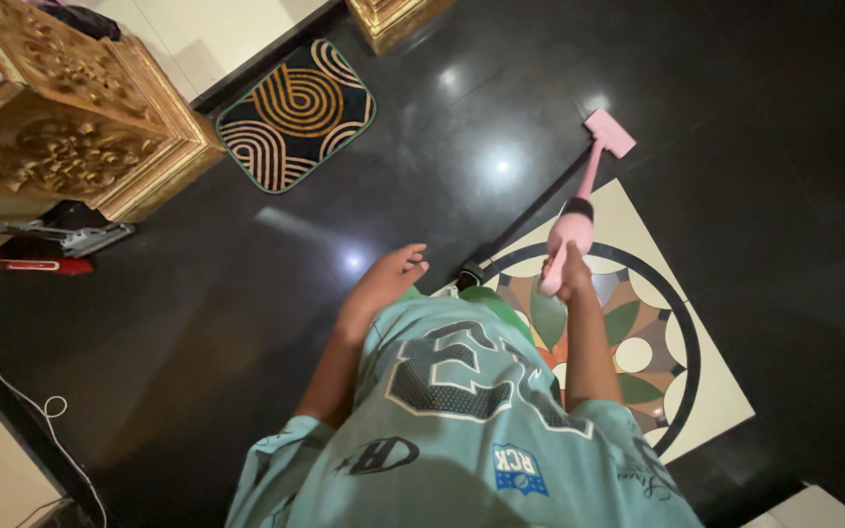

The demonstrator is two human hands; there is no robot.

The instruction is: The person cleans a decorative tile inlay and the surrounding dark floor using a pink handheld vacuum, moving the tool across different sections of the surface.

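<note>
Closest to the lens is the person's mint-green mesh jersey (462,430), printed with large dark block lettering and a small blue rectangular patch near its lower hem. Beneath it spreads the glossy black stone floor (246,323), which mirrors several ceiling lights. Set into that floor is a cream square inlay (716,391) holding a round medallion of green, orange and grey petals inside a dark ring. At the upper left stands a carved gilded wooden cabinet (70,127); what rests on top of it is cut off by the frame edge and cannot be made out. Beside it lies a dark doormat with orange and cream looping stripes (295,112), flat on the floor by a pale threshold. A second gilded furniture corner (393,15) shows at the top edge. A white cable (31,411) trails along the left border.

The right hand (571,276) is clenched around the pink plastic body of a slim handheld vacuum (579,210), whose tube slants away to a flat pink rectangular nozzle that seems to touch the floor just beyond the inlay's far corner. The left hand (388,279) hangs free, fingers loosely spread, gripping nothing.
</note>
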